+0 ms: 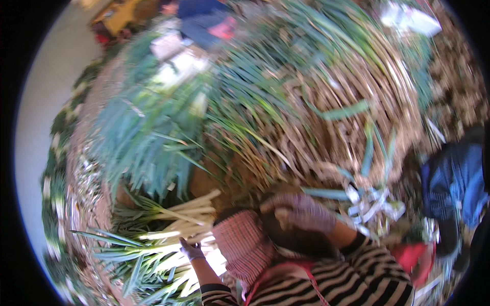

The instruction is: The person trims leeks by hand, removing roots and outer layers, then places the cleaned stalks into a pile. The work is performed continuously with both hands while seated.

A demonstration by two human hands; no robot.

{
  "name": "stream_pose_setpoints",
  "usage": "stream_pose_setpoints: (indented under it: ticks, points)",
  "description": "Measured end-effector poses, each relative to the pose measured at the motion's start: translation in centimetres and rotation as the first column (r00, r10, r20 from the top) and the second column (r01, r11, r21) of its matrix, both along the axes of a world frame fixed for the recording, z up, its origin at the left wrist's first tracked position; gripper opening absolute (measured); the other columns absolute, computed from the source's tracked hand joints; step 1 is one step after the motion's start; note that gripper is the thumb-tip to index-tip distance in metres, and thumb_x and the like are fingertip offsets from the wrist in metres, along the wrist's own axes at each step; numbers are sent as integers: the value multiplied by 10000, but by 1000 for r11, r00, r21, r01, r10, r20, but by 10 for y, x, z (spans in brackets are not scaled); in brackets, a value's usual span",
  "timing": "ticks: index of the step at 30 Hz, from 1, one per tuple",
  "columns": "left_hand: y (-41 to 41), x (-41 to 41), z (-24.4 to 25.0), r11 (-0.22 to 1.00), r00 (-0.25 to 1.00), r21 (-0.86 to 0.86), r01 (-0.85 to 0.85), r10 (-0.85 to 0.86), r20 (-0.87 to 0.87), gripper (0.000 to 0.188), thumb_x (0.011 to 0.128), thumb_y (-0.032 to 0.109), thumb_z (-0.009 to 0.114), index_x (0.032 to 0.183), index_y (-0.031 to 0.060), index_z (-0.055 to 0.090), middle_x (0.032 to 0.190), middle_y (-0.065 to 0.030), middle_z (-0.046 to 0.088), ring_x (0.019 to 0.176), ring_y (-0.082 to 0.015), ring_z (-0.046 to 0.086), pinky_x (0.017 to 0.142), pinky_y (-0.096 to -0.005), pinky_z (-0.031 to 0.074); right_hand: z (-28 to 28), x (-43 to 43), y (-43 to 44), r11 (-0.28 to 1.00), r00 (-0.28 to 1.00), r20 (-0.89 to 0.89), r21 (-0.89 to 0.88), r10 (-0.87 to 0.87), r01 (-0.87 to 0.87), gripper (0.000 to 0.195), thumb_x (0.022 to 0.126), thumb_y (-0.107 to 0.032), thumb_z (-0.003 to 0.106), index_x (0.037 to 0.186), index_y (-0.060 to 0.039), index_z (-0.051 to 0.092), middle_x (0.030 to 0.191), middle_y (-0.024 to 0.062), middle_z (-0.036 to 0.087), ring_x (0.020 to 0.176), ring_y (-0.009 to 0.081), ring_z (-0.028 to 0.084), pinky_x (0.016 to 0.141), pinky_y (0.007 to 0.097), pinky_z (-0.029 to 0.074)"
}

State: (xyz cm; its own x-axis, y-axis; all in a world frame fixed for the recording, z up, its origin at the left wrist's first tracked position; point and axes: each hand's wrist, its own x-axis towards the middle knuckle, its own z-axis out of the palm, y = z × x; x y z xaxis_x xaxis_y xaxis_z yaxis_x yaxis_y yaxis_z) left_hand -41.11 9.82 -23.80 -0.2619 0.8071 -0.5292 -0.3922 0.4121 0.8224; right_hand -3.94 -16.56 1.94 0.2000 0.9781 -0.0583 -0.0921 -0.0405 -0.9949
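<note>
My left hand (192, 250), in a pale purple glove, is at the white stalks of a pile of cleaned long green onions (168, 264). Its fingers touch a stalk, but whether they grip it is unclear. Motion blurs my right hand (304, 212), also gloved, which is over my dark-trousered knee (294, 239) with its fingers bent. I cannot make out anything in it. A red checked cloth (243, 244) covers my other knee. In front lies a large heap of uncleaned long green onions (337, 114), with brown, dry outer leaves.
Another pile of green onions (149, 130) lies ahead on the left. Peeled scraps (375, 208) litter the ground to the right, near blue cloth (455, 179) and a red item (411, 260). A person in dark blue clothing (203, 19) is beyond the heap.
</note>
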Motion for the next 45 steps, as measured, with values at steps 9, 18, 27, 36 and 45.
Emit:
stream_pose_setpoints:
  ticks: [9,18,27,36,45]
  points:
    - [-23,-21,47,936,846,-204,288,-349,-403,350,831,459,648,838,149,486,550,11,444,395,-103,387,348,-260,340,-159,95,-54,780,689,653,-238,-313,579,259,893,-234,556,1061,-45,609,939,216,624,920,376,599,798,425,477]
    - [-54,18,125,914,800,215,345,-166,-577,166,894,253,597,889,105,520,531,35,370,397,-70,317,356,-218,275,-245,172,50,552,471,871,-325,-143,768,509,837,-273,580,1280,-61,446,1187,240,534,1008,386,577,849,452,478]
    - [-51,179,202,571,764,520,636,-368,-531,198,928,256,557,978,65,546,496,1,447,408,-77,424,431,-197,319,-176,148,37,821,735,647,-298,-201,487,609,915,-330,532,1382,4,330,989,210,633,863,346,609,763,437,488]
    - [-78,274,215,221,424,463,858,-814,-398,213,922,209,560,1024,24,584,671,-25,547,526,-92,492,502,-220,399,-110,66,-105,831,897,-85,-423,-434,362,698,909,-431,562,1391,14,324,670,-2,510,491,79,490,455,231,428]
    - [-96,337,220,120,184,316,941,-966,-183,417,894,316,617,1183,35,508,953,-64,633,781,-123,596,665,-263,500,-69,27,-110,840,593,738,-65,-324,539,569,861,-323,624,1306,-14,448,759,132,621,567,272,581,521,355,470]
